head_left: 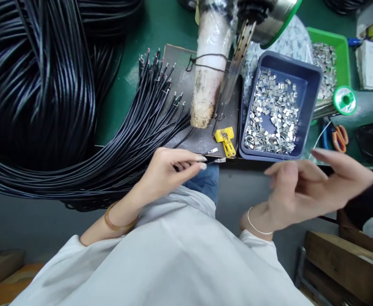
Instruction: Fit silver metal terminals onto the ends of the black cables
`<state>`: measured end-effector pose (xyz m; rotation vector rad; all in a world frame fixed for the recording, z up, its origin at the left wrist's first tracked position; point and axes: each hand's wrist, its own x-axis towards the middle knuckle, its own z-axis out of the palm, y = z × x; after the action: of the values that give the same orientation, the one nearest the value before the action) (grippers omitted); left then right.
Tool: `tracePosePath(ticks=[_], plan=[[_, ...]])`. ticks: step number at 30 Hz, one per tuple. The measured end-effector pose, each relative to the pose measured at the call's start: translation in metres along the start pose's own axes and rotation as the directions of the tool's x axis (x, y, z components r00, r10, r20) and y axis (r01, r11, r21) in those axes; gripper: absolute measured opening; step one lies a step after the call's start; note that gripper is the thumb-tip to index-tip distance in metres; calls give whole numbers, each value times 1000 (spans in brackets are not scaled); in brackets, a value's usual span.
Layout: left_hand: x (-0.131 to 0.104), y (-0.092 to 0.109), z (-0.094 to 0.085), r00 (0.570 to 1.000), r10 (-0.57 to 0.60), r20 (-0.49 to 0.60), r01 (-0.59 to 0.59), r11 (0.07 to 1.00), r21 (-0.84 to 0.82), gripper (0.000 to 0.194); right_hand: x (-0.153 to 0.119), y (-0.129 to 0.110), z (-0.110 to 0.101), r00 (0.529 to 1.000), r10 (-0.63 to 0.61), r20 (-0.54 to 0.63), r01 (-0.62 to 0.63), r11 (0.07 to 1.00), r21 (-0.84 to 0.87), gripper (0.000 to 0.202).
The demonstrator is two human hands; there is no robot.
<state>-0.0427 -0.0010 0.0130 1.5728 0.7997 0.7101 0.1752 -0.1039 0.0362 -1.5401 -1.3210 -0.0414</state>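
- The green surface (170, 25) carried everything described below except the hands and what they held.
- The huge coil of black cable (40, 85) was heaped at the far left.
- The cable bundle (135, 127) swept from the left below that coil, its many stripped ends fanned out toward the middle.
- The pale duct (208, 72), wrapped in plastic and tied with a dark cord, hung down over the middle, just right of those ends.
- The blue bin (306, 80) sat right of the duct and held a loose heap of metal pieces.
- The green bin (342, 51), behind it to the right, held similar pieces.
- The right hand (307, 191) was raised in front of the blue bin, blurred; its grip was loosely spread, thumb apart from the bent forefinger.
- The left hand (170, 170) was at the front edge; its grip pinched a thin black lead (210, 162) between thumb and fingers, metal-tipped end pointing right.
- The green reel (345, 100) was beside the green bin.
- The yellow clip (226, 142) lay between duct and blue bin.
- A second metal tip (213, 151) showed just above the pinched one; whether it was also held could not be told.
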Motion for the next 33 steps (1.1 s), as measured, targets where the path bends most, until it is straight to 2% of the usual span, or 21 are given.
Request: tracePosePath(ticks=[2, 4, 7, 10, 13, 15, 17, 19, 21, 23, 25, 27, 31, 33], plan=[[1, -1, -5, 992, -2, -123, 3, 1000, 5, 14, 9, 1, 0, 994, 109, -21, -110, 993, -44, 21], [4, -2, -7, 980, 10, -197, -5, 1000, 29, 14, 15, 1, 3, 981, 195, 19, -193, 978, -77, 7], [8, -5, -5, 953, 135, -270, -91, 981, 169, 10, 13, 1, 12, 978, 207, 7, -206, 976, -67, 11], [9, -10, 1, 930, 294, -219, -190, 898, 397, 8, 6, -1, 19, 988, 153, -25, -154, 987, -43, 13], [13, -17, 10, 897, 421, -136, -251, 738, 627, 12, 0, -3, 23, 992, 118, -36, -120, 992, -35, 14], [17, -20, 17, 885, 458, -90, -248, 623, 742, 15, -3, -3, 25, 994, 108, -24, -109, 992, -55, 14], [21, -22, 23, 884, 462, -64, -230, 552, 802, 15, -7, -3, 26, 995, 96, -5, -96, 992, -83, 13], [22, -21, 26, 874, 479, -87, -237, 574, 784, 13, -9, -3, 28, 997, 79, 10, -78, 992, -100, 11], [19, -18, 27, 860, 487, -155, -275, 697, 662, 9, -10, -5, 32, 999, 33, 30, -30, 996, -84, 7], [13, -14, 27, 878, 425, -221, -287, 835, 469, 5, -10, -9, 38, 996, -46, 70, 50, 997, -53, 8], [6, -11, 28, 904, 353, -242, -269, 908, 320, 7, -10, -11, 45, 986, -113, 125, 116, 993, -14, 14], [3, -9, 28, 900, 350, -260, -279, 920, 274, 12, -10, -13, 52, 980, -122, 155, 120, 993, 21, 19], [7, -12, 31, 825, 451, -341, -351, 881, 316, 12, -12, -12, 63, 991, -60, 118, 48, 994, 98, 20], [11, -14, 32, 805, 472, -359, -354, 869, 347, 13, -12, -11, 67, 993, -29, 110, 15, 992, 128, 18]])
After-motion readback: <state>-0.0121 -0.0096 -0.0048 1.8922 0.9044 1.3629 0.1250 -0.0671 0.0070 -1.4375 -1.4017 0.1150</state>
